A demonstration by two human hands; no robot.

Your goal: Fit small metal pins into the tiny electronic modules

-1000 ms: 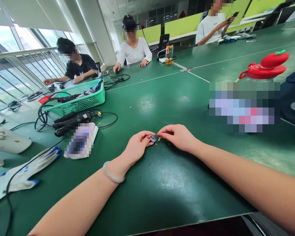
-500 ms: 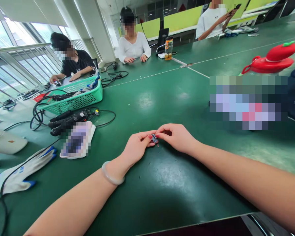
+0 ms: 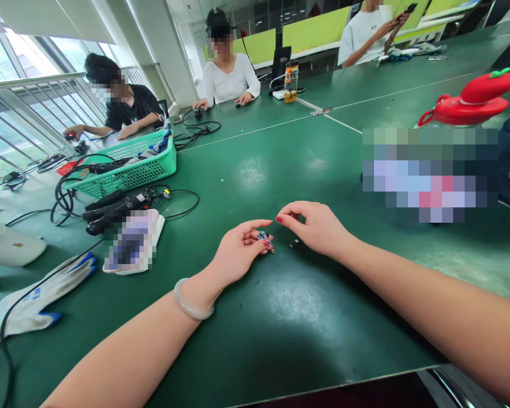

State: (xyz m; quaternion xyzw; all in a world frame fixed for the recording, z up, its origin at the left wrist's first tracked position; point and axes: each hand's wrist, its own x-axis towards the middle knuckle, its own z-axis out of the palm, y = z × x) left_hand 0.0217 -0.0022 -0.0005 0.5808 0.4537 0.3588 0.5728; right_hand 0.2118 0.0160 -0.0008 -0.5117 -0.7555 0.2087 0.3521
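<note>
My left hand (image 3: 233, 252) is closed over the middle of the green table (image 3: 323, 340), a pale bangle on its wrist. Between its thumb and fingers sits a small dark grey-and-white piece (image 3: 262, 235), too small to name; its index finger stretches forward. My right hand (image 3: 317, 226) is just to the right, apart from the piece, with thumb and index fingertips pinched together. Whether anything is in that pinch cannot be made out. A tiny black rectangular part with a light face (image 3: 294, 243) lies on the table below the right fingers.
At left are a phone-like slab (image 3: 157, 232), a white-and-blue glove (image 3: 38, 300), black cabled devices (image 3: 123, 207) and a green basket (image 3: 136, 175). A red-lidded container (image 3: 463, 113) stands at right, partly blurred. Several people sit around the far side, near a bottle (image 3: 291, 85).
My right hand has moved up and right, away from the small piece in my left hand. The tiny black part now shows on the table. My left index finger has straightened.
</note>
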